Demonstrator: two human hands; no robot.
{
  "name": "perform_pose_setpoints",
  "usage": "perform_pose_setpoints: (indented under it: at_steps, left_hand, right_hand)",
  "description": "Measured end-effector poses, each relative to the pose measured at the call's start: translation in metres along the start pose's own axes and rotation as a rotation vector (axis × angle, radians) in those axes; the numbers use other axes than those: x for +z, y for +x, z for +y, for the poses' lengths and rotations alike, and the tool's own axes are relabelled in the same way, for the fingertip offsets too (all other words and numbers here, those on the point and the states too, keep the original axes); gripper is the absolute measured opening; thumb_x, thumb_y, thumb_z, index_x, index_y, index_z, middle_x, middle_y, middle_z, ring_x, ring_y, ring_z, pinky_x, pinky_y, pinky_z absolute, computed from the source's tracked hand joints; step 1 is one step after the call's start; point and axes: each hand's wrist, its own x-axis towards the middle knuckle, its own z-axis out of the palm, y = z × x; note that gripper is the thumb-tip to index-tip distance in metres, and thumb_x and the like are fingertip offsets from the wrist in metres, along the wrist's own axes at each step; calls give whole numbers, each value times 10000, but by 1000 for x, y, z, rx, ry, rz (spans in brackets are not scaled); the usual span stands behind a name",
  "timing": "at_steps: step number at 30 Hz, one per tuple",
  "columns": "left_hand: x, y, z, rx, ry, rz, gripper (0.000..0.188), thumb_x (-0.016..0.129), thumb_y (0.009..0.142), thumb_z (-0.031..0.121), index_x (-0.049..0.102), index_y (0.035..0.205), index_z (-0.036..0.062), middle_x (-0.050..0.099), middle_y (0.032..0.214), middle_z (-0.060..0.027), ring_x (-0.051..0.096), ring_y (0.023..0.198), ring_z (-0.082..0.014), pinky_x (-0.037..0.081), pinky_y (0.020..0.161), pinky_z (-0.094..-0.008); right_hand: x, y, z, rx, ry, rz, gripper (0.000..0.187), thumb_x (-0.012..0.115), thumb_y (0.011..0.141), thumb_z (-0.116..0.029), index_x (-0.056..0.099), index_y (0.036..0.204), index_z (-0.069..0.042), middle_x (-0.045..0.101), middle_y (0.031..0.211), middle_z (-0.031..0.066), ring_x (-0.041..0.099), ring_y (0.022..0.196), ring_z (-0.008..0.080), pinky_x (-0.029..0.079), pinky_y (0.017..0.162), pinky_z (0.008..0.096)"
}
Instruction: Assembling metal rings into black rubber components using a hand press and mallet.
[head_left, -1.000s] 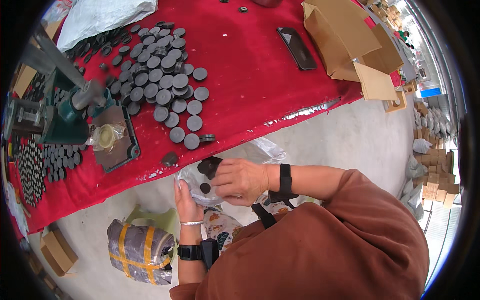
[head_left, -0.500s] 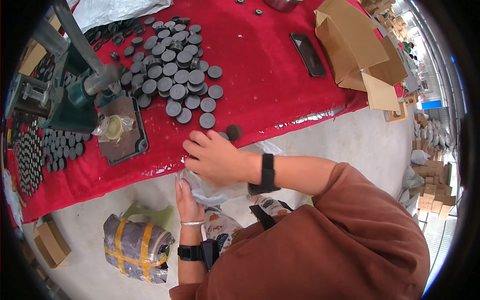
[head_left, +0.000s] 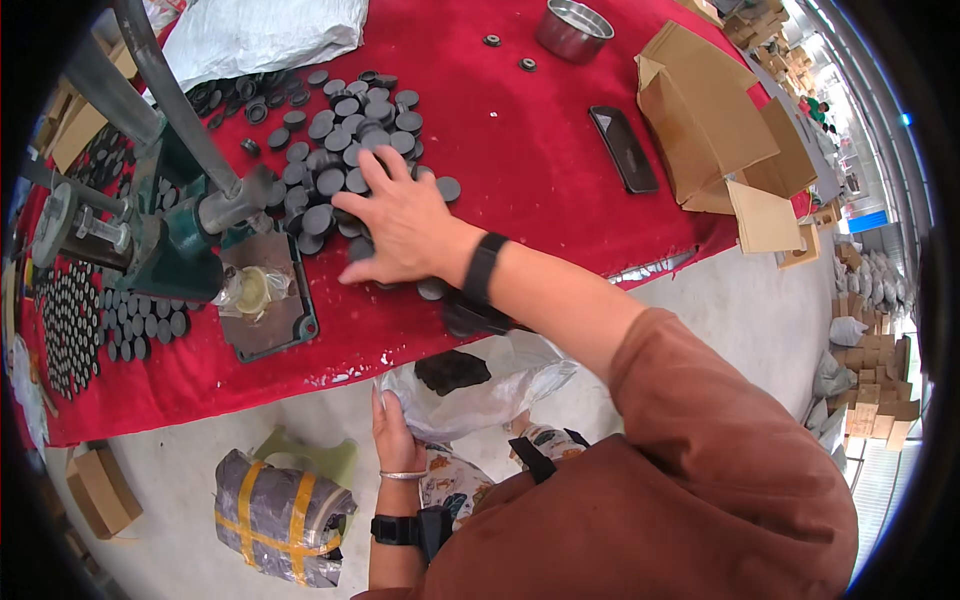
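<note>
Fingers spread, my right hand point(head_left: 402, 222) rests over the near right side of a heap of round dark grey caps point(head_left: 330, 180) on the red-covered table. Whether any cap lies under its palm is hidden. Below the table's front edge, my left hand point(head_left: 396, 432) grips the rim of a clear plastic bag point(head_left: 520, 378). The bag's mouth hangs wide, and a dark mass point(head_left: 452, 372) shows inside it, too unclear to tell apart.
A green hand press point(head_left: 165, 240) stands to the left, with small dark rings point(head_left: 70, 330) beyond it. Toward the right lie a phone point(head_left: 624, 150) and an open cardboard box point(head_left: 700, 110). A metal bowl point(head_left: 575, 32) sits at the back. A taped bundle point(head_left: 280, 515) is on the floor.
My right hand has moved from above the bag forward onto the heap of caps, its fingers spreading. The bag's mouth now shows, still in my left hand. The view has shifted slightly.
</note>
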Motion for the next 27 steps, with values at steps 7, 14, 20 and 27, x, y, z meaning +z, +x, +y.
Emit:
perform_pose_setpoints:
  at_steps: [7,14,20,27]
  left_hand:
    - [-8,1,-1,-5,13,42,453,407,959,266,312,1341,42,503,1205,-117,519,1074,-209,435,902,-334]
    - [-6,4,-4,38,27,16,461,415,958,258,304,1345,32,513,1189,-103,529,1054,-199,442,888,-321]
    - [-2,5,-2,60,-17,3,452,395,964,266,302,1344,40,475,1241,-122,505,1105,-223,439,914,-352]
    - [-9,8,7,17,-32,1,402,404,963,269,354,1309,71,485,1238,-96,497,1117,-226,445,909,-379]
  right_hand:
    - [-6,0,-15,-63,-13,-212,442,713,599,-327,611,989,-145,425,1094,143,400,1047,334,505,677,415]
    - [-5,-32,-20,-135,112,-282,305,696,576,-225,656,858,-117,507,934,91,467,941,293,507,624,369]
    - [-30,-79,-48,-332,185,-489,258,678,575,-191,658,824,-127,502,900,91,460,955,271,488,620,357]
    - [-47,-121,-65,-397,184,-745,280,664,571,-143,614,838,-77,506,877,91,498,890,260,478,620,367]
